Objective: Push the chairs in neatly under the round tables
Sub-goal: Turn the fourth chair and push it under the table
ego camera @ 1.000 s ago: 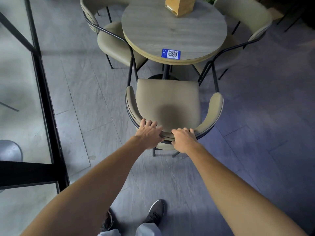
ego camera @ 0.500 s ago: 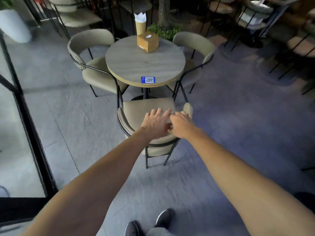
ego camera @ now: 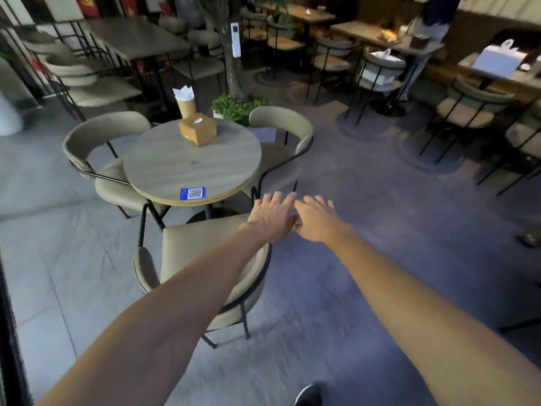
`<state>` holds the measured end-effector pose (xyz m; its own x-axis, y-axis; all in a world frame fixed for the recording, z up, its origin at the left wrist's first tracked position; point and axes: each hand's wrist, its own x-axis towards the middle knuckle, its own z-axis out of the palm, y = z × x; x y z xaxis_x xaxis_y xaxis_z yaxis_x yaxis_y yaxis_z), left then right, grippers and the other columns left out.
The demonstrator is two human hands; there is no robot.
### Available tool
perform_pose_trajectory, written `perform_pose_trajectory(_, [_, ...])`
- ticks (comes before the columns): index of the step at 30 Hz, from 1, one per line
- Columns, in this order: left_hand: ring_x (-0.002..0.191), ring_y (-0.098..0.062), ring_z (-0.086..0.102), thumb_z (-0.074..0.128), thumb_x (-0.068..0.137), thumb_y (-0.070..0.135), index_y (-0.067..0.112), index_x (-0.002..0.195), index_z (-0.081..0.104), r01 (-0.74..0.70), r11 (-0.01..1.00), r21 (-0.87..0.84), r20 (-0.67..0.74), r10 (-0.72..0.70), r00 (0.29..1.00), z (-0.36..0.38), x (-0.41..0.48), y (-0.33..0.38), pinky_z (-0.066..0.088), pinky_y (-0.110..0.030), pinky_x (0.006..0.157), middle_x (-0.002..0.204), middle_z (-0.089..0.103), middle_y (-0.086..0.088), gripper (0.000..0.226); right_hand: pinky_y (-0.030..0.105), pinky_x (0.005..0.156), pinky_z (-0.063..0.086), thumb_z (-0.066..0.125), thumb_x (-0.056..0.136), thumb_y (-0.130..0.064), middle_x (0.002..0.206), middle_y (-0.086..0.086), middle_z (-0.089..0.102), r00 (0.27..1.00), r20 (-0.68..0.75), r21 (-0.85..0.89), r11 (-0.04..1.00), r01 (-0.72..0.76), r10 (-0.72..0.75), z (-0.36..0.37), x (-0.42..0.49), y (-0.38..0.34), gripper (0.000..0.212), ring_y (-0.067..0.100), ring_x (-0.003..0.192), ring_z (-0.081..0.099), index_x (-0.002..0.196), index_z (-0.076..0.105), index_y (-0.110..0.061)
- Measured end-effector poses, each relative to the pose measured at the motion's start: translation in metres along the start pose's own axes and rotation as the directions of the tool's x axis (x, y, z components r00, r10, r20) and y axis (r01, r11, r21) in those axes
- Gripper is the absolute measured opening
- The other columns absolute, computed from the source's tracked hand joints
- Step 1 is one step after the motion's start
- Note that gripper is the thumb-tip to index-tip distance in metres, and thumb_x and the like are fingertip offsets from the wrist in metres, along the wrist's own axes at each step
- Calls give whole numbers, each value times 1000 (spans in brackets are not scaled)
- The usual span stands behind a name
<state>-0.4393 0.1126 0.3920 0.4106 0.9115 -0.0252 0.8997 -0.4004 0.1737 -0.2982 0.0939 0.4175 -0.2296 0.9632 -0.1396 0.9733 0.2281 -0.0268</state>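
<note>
Grey stone-tile floor (ego camera: pixel 366 288), dim café, rectangular wooden tables (ego camera: pixel 137 39) behind, black metal railing (ego camera: pixel 67 33), small tree trunk (ego camera: pixel 231 63)

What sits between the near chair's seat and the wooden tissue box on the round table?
In the head view, bare tabletop of the round table and a blue QR sticker at its near edge lie between the near chair and the tissue box.

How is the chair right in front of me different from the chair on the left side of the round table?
The near chair shows almost its whole seat outside the round table; the left chair has its seat partly under the top. The near chair's back faces the camera; the left chair's back faces left. Both are beige with thin black frames.
</note>
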Motion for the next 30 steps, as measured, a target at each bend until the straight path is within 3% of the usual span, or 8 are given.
perform_pose_trajectory(10, [125, -34, 45, 31, 102, 53, 27, 152, 22, 32, 999, 10, -58, -32, 998, -12, 159, 102, 39, -49, 99, 138, 46, -10, 56, 49, 105, 32, 57, 94, -30, 138, 7, 47, 999, -14, -21, 999, 36, -36, -54, 74, 193, 54, 33, 128, 39, 144, 40, -19])
perform_pose_trajectory(18, [129, -35, 41, 28, 103, 51, 26, 151, 26, 87, 996, 23, -54, -85, 995, 1, 320, 113, 36, -49, 103, 140, 44, -12, 54, 50, 107, 32, 60, 93, -27, 138, 8, 45, 996, 23, -67, 994, 86, -85, -55, 187, 296, 50, 34, 130, 38, 139, 43, -18])
perform_pose_trajectory(23, [132, -37, 38, 26, 102, 54, 24, 151, 26, 162, 987, 25, 56, -163, 985, 9, 428, 102, 33, -51, 104, 144, 39, -14, 57, 50, 107, 32, 60, 92, -27, 142, 10, 43, 988, 120, -93, 990, 107, -95, -60, 268, 363, 54, 35, 131, 37, 142, 41, -19])
perform_pose_trajectory(30, [131, -36, 40, 28, 102, 53, 23, 147, 34, 285, 954, 94, 90, -294, 952, 5, 564, 83, 37, -52, 102, 144, 41, -14, 54, 50, 107, 33, 60, 92, -28, 143, 10, 44, 979, 154, -127, 980, 155, -135, -82, 391, 453, 56, 36, 133, 38, 143, 41, -19])
